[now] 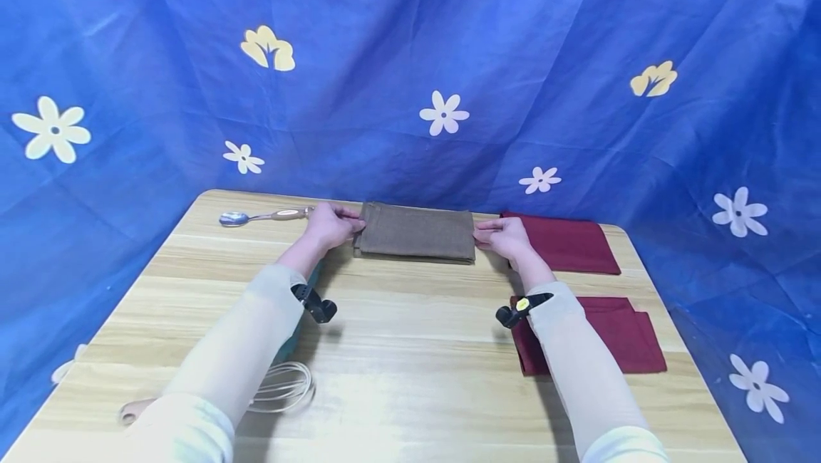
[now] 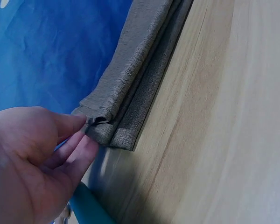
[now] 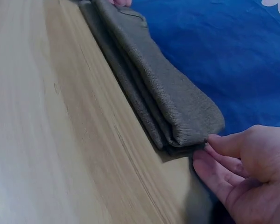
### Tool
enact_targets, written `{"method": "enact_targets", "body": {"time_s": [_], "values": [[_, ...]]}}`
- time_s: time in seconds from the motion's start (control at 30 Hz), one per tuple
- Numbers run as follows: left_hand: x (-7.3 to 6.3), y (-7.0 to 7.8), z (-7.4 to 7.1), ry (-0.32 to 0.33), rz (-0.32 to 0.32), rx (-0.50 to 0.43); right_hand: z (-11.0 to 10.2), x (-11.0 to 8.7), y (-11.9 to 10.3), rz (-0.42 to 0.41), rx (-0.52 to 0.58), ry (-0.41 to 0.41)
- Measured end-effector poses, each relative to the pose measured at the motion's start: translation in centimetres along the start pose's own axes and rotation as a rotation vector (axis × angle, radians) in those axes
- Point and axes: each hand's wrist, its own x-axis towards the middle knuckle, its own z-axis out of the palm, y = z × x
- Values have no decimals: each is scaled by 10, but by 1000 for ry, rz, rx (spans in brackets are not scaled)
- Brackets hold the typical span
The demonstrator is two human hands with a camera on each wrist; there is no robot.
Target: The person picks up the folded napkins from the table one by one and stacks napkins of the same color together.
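A folded grey-brown cloth (image 1: pixel 417 233) lies at the back of the table in several layers. My left hand (image 1: pixel 328 226) pinches its left end between thumb and fingers, seen closely in the left wrist view, where the cloth (image 2: pixel 135 70) runs away from the hand. At the opposite end, my right hand (image 1: pixel 503 235) pinches the cloth's corner; in the right wrist view the thumb is on top and the fingers lie at the lower edge of the cloth (image 3: pixel 144 79).
Two folded dark red cloths (image 1: pixel 567 246) lie on the right, one partly under my right forearm. A spoon (image 1: pixel 234 219) sits at the back left. Under my left arm are a teal object (image 1: pixel 290 345), mostly hidden, and loops of white wire (image 1: pixel 288 386). A blue curtain (image 1: pixel 359 92) hangs behind.
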Motion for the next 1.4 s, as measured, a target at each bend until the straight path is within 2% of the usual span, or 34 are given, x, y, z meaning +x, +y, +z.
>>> {"method": "enact_targets", "body": {"time_s": [0.2, 0.5, 0.67, 0.9, 1.1, 1.4], "values": [[-4, -4, -4, -15, 31, -51, -6, -6, -4, -14, -38, -16], [-14, -1, -9, -56, -15, -127, -19, -18, -9, -57, -33, -36], [-21, 4, -9, -90, 4, -151, -32, -25, -8, -77, -18, -43], [-38, 15, -6, -149, 41, -209, -52, -40, -10, -107, 10, -61], [-55, 26, -6, -217, 26, -266, -67, -58, -17, -126, -15, -76], [-79, 38, 2, -267, 33, -336, -86, -83, -25, -145, -16, -99]]}}
